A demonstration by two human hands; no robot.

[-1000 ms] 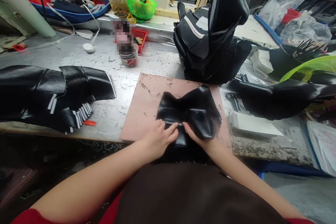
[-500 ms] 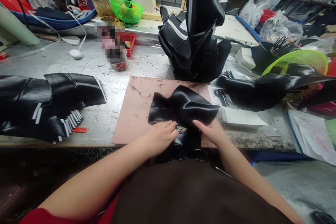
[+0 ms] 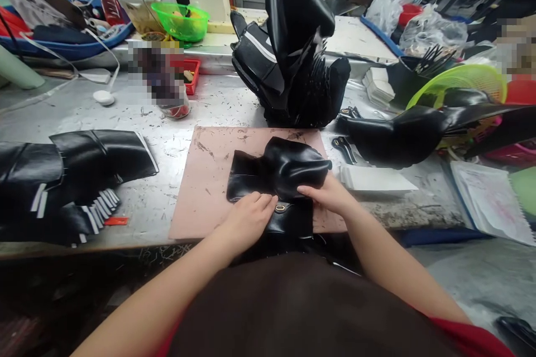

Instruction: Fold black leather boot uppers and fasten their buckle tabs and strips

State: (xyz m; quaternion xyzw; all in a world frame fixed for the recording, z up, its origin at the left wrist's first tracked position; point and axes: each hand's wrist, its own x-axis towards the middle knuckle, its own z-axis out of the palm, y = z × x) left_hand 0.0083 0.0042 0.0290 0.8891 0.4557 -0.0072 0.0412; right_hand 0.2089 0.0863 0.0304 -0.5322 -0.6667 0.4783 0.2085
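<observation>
A glossy black leather piece [image 3: 288, 164], folded and bulging, lies on a pinkish work board [image 3: 188, 189]. Its lower flap carries a small gold-coloured oval buckle [image 3: 280, 208] and hangs towards the table's front edge. My left hand [image 3: 251, 215] is closed at the near edge of the leather, fingertips just left of the buckle. On the other side my right hand [image 3: 324, 195] grips the leather's right end, thumb on top and the other fingers hidden underneath.
A tall stack of black leather pieces [image 3: 293, 67] stands behind the board. More leather pieces with white strips [image 3: 96, 162] lie at left. To the right are black buckled straps [image 3: 344, 149], a white pad [image 3: 377, 179], a yellow-green basket [image 3: 498, 86] and a notebook [image 3: 486, 195].
The whole view has shifted, so most things sit further left. The right end of the leather is turned in more, with my right hand still on it. My left hand keeps its place beside the buckle.
</observation>
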